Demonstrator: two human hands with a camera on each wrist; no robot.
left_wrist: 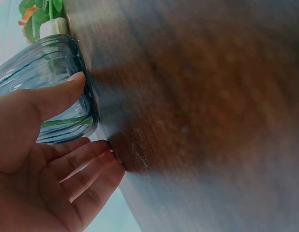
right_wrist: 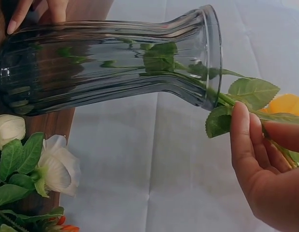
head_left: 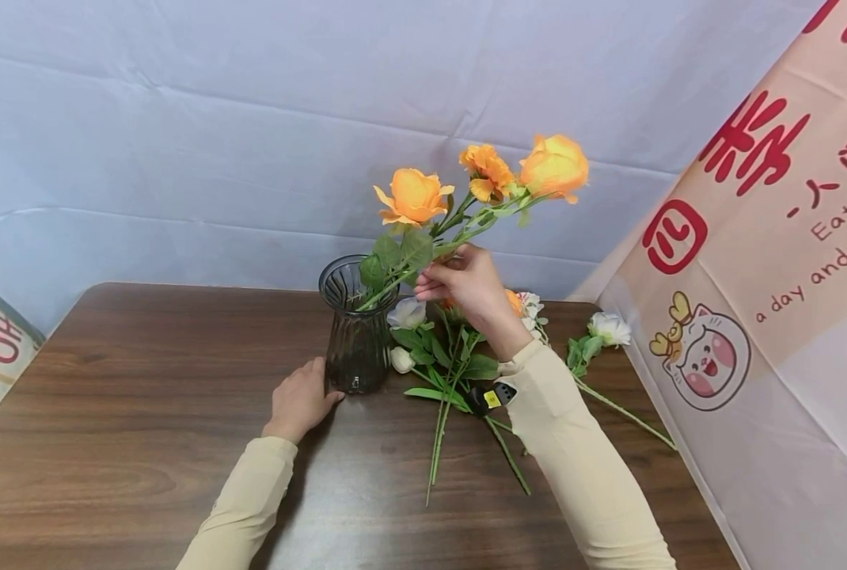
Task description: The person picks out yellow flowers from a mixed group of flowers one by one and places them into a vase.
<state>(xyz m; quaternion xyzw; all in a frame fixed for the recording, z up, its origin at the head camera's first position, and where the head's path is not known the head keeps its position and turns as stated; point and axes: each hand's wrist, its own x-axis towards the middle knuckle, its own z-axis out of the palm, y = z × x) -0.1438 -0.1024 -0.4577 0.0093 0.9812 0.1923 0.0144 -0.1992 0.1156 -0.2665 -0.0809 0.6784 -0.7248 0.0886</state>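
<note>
I judge I'm partway through putting orange flowers into the glass vase, which stands upright on the desk. My right hand pinches their green stems just outside the vase's rim; the stems run down inside it, and the blooms lean out to its right. My left hand holds the vase's foot between thumb and fingers. The next move, I'd say, calls for tipping the stems more upright and feeding them deeper, with the vase held firm. Broad leaves crowd the vase's mouth and could snag (the flared lip should help). Right of the vase, close by, lies a pile of loose flowers beneath my right wrist; a white flower lies farther right of it.
</note>
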